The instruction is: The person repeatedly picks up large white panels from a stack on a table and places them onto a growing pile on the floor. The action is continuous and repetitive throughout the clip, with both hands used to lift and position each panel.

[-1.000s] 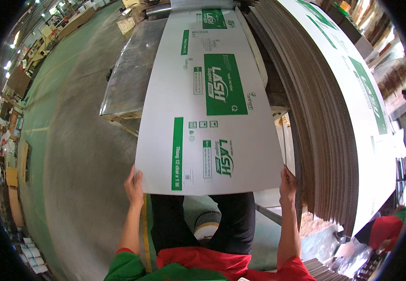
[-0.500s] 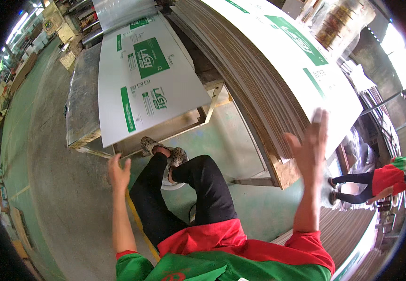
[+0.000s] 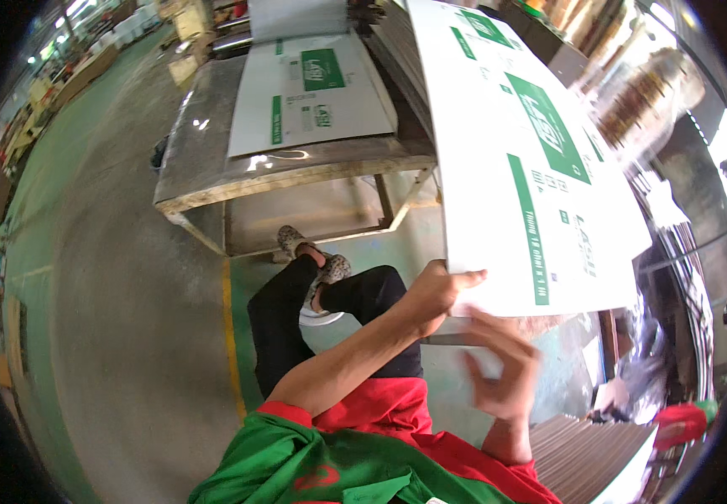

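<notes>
My left hand (image 3: 437,294) is closed on the near left corner of a white cardboard sheet (image 3: 481,227) with green print, its thumb lying on top. The sheet slants over the stack on the right. Just below the sheet's near edge, my right hand (image 3: 504,365) is blurred, with thumb and fingers apart and nothing seen between them. A second printed cardboard sheet (image 3: 263,126) lies flat on the metal-topped table (image 3: 204,160) ahead.
Brown cardboard edges (image 3: 401,63) show in the stack beside the table. Another cardboard pile (image 3: 590,458) stands at lower right. A wrapped roll (image 3: 653,105) stands at far right, and a co-worker in red (image 3: 681,424) is partly visible. My feet rest near the table's legs.
My left hand has crossed to the right and taken hold of a sheet's corner. That sheet has shifted toward me off the stack. My right hand has come lower and inward.
</notes>
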Tool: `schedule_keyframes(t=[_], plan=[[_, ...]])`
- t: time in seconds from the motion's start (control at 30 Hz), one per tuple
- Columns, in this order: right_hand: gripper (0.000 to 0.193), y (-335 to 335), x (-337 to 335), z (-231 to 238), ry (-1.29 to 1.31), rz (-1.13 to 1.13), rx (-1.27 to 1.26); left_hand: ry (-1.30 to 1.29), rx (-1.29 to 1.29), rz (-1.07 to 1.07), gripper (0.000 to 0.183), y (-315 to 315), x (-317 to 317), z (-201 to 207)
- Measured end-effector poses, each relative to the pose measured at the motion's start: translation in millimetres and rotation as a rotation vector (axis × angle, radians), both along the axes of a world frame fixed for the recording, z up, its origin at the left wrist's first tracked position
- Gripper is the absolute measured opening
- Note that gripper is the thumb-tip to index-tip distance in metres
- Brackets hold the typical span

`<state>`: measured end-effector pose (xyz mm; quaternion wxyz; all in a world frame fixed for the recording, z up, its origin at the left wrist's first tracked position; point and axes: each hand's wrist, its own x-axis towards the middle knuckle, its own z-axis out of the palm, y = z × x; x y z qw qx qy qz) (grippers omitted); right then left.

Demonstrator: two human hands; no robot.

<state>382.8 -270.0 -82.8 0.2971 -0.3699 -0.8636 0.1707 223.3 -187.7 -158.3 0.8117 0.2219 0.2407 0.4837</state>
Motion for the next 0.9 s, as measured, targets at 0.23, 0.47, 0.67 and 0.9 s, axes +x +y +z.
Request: schedule_keyframes(t=[0.23,0.47,0.67,0.9], plan=[[0.049,24,196,-33,0.830,-1.526,0.235,0.335,0.034,0.248,0.039,-61,-156,24],[0.039,47,112,-70,0.857,-0.953,-0.405,0.594,-0.115,0.670,0.022,-187,-263,-10],[0.041,81,30,-94,0.411,-0.550,-0.451,0.680,-0.320,0.632,0.027,-229,-316,-42],[0.042,48,23,-193,0.238,-0.543,-0.687,1.013,-0.567,0.643,0.033,-268,-296,-124]])
